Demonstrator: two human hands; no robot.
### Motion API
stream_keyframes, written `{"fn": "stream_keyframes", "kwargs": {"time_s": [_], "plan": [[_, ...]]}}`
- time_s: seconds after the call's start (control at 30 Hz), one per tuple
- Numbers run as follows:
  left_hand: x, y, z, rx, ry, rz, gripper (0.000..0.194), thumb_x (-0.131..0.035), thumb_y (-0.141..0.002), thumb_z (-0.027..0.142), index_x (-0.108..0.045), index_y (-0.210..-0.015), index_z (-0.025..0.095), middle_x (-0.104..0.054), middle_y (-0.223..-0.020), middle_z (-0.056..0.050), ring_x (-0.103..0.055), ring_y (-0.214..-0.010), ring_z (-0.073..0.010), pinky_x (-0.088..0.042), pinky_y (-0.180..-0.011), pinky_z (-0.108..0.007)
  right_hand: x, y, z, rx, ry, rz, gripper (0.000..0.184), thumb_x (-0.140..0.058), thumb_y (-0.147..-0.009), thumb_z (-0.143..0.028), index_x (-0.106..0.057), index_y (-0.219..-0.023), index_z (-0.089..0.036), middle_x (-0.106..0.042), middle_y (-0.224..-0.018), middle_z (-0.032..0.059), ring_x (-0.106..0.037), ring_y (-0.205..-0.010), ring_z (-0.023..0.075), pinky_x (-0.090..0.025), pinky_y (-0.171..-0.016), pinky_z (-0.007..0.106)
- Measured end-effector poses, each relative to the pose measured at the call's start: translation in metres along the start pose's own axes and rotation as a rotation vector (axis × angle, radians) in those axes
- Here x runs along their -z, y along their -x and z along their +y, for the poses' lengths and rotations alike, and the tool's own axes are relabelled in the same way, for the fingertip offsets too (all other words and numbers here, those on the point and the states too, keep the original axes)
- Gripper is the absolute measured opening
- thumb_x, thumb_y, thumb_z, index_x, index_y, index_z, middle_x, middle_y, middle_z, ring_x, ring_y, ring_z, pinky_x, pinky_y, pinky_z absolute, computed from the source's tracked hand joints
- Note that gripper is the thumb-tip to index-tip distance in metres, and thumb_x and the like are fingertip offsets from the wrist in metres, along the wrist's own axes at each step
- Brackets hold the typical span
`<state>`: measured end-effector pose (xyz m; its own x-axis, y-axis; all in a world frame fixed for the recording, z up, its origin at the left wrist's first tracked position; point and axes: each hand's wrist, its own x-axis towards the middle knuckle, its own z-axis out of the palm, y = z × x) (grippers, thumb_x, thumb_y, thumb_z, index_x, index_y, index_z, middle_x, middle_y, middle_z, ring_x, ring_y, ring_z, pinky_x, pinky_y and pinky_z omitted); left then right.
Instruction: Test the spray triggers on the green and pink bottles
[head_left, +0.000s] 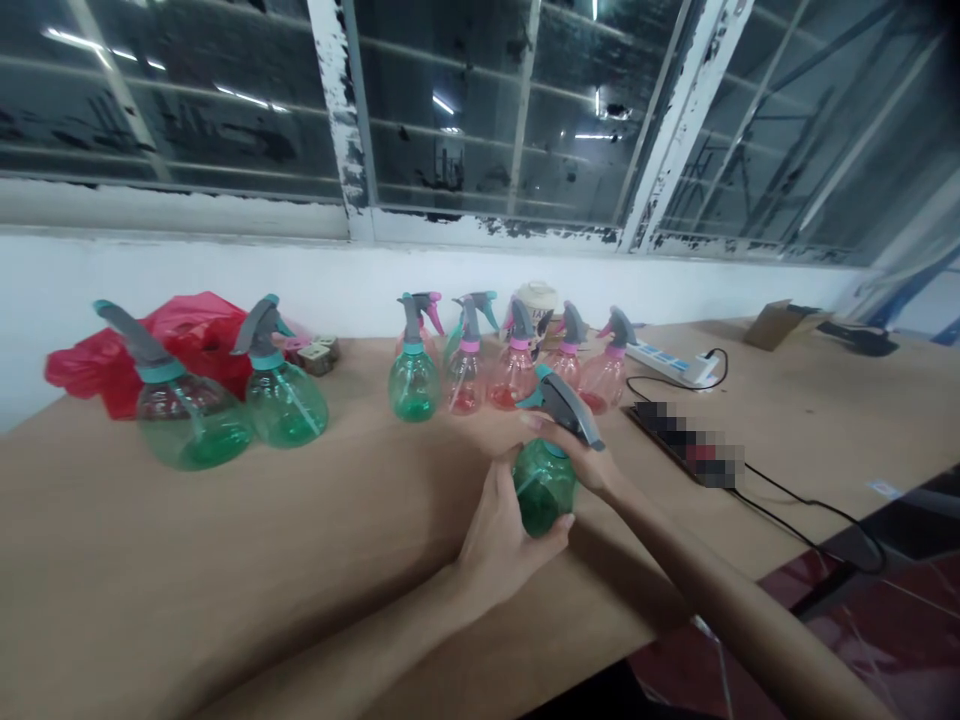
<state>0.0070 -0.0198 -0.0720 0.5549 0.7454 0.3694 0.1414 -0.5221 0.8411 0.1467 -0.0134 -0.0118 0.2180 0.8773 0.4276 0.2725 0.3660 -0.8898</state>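
A green spray bottle with a grey and teal trigger head is held tilted above the table. My left hand wraps round its body from below and the left. My right hand closes on its neck, just under the spray head, which hides some of the fingers. Behind it stands a row of spray bottles: a green one at the left end, then several pink ones, such as this pink bottle. Two more green bottles, a larger-looking one and its neighbour, stand at the left.
Crumpled red plastic bags lie behind the left bottles, beside small blocks. On the right of the wooden table are a white power strip, a blurred-out dark phone-like object with cables and a cardboard box. Windows rise behind.
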Motion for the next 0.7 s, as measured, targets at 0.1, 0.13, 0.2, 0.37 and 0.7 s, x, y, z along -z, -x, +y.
{"fn": "stream_keyframes", "kwargs": {"time_s": [0.1, 0.13, 0.2, 0.37, 0.7], "plan": [[-0.001, -0.001, -0.005, 0.016, -0.009, 0.022, 0.072, -0.066, -0.073, 0.026, -0.024, -0.131, 0.019, -0.043, -0.131, -0.014, -0.044, -0.122, -0.0316, -0.038, -0.102, -0.053, 0.002, -0.004, -0.001, -0.042, -0.017, -0.054, 0.025, -0.069, -0.068, -0.044, -0.059, -0.077, -0.023, -0.059, -0.065, -0.0024, -0.058, -0.062, 0.0171, -0.051, -0.06, 0.031], [-0.002, -0.001, -0.006, 0.02, -0.008, 0.03, 0.074, -0.067, -0.072, 0.026, -0.023, -0.131, 0.019, -0.041, -0.132, -0.015, -0.042, -0.124, -0.0318, -0.036, -0.103, -0.053, 0.002, -0.005, -0.001, -0.052, -0.017, -0.066, 0.026, -0.07, -0.067, -0.045, -0.06, -0.075, -0.022, -0.059, -0.063, -0.0024, -0.058, -0.06, 0.0172, -0.051, -0.059, 0.031], [-0.003, -0.002, -0.01, 0.022, -0.006, 0.051, 0.078, -0.069, -0.071, 0.027, -0.021, -0.132, 0.019, -0.038, -0.134, -0.016, -0.038, -0.127, -0.033, -0.033, -0.105, -0.056, 0.003, -0.007, 0.0, -0.055, -0.017, -0.078, 0.027, -0.068, -0.068, -0.047, -0.06, -0.072, -0.022, -0.06, -0.062, -0.0019, -0.058, -0.059, 0.0173, -0.051, -0.057, 0.031], [-0.002, -0.004, -0.012, 0.036, -0.047, 0.065, 0.083, -0.072, -0.069, 0.033, -0.023, -0.134, 0.02, -0.039, -0.131, -0.015, -0.037, -0.127, -0.0353, -0.032, -0.104, -0.058, 0.003, -0.009, 0.002, -0.036, -0.031, -0.116, 0.025, -0.066, -0.071, -0.046, -0.063, -0.077, -0.022, -0.063, -0.069, 0.0001, -0.061, -0.063, 0.0187, -0.053, -0.061, 0.033], [0.009, -0.014, -0.007, -0.006, -0.009, 0.004, 0.075, -0.075, -0.062, 0.031, -0.04, -0.128, 0.022, -0.051, -0.119, -0.014, -0.051, -0.112, -0.0375, -0.042, -0.094, -0.059, 0.006, -0.01, 0.01, 0.005, -0.055, -0.158, 0.035, -0.065, -0.072, -0.05, -0.063, -0.096, -0.025, -0.068, -0.083, 0.002, -0.066, -0.079, 0.0233, -0.056, -0.066, 0.036]]}}
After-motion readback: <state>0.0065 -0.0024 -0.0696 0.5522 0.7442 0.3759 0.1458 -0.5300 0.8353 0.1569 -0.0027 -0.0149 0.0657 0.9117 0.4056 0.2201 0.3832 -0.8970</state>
